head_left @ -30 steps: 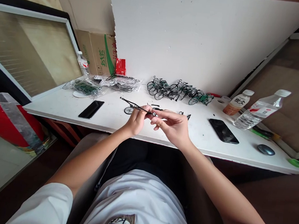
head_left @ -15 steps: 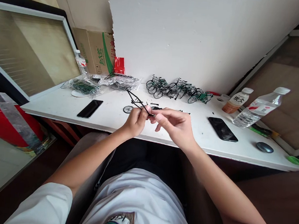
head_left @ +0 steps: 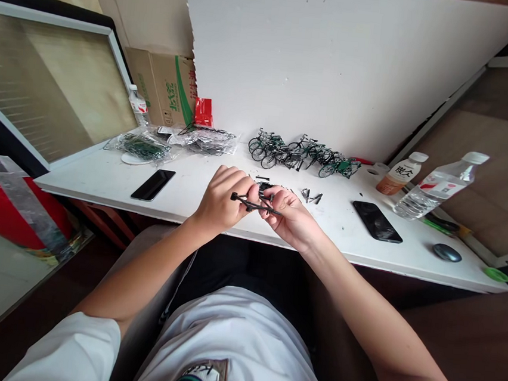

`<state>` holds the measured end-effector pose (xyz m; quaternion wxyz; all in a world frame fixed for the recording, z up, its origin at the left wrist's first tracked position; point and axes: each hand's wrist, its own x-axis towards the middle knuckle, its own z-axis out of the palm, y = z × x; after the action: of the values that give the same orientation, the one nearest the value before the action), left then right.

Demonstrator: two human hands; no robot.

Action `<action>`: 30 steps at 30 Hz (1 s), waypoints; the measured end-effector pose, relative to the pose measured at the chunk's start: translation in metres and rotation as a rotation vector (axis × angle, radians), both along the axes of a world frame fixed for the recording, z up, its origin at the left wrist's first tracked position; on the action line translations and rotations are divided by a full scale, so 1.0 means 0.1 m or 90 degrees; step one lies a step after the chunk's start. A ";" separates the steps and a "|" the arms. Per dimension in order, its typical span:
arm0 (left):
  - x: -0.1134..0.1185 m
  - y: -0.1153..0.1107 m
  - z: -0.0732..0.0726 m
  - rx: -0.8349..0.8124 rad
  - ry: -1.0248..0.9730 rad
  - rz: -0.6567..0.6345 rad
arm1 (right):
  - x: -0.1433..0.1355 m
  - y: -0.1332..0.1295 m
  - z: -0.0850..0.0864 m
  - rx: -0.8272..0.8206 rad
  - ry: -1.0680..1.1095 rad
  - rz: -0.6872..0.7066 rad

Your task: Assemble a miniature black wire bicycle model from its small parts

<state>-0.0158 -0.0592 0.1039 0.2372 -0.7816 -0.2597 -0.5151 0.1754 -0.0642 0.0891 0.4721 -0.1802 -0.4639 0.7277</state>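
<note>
A black toy bicycle frame is held above the front part of the white table, between my two hands. My left hand is closed, its thumb and fingers pinching the frame from the left. Closed on the right end of the frame is my right hand, thumb on top. Fingers hide part of the frame. Just behind the hands lie small dark parts on the table. Further back stand several assembled toy bicycles, black and green.
Plastic-bagged parts lie at the back left, by a cardboard box. A phone lies left, another phone right. At the right stand a water bottle and a drink bottle, near a dark mouse.
The bicycle frame has turned from pointing up and away to lying nearly level across my hands. My left hand has rolled over, back upward; my right hand has closed on the frame's right end.
</note>
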 end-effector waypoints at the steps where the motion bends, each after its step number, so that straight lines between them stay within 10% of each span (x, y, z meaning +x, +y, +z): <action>1: 0.00 -0.02 0.01 -0.001 0.002 -0.008 | -0.01 -0.01 0.00 -0.006 0.003 0.002; 15: 0.03 -0.03 -0.03 -0.135 0.023 -0.069 | -0.06 -0.13 0.00 -0.081 0.075 -0.014; 30: -0.06 -0.09 0.03 -0.169 -0.018 -0.125 | -0.14 -0.04 -0.13 0.068 0.013 -0.089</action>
<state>-0.0220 -0.0681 0.1074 0.0769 -0.8205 -0.2509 -0.5079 0.1610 -0.0681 0.0758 0.5355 -0.1793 -0.4834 0.6689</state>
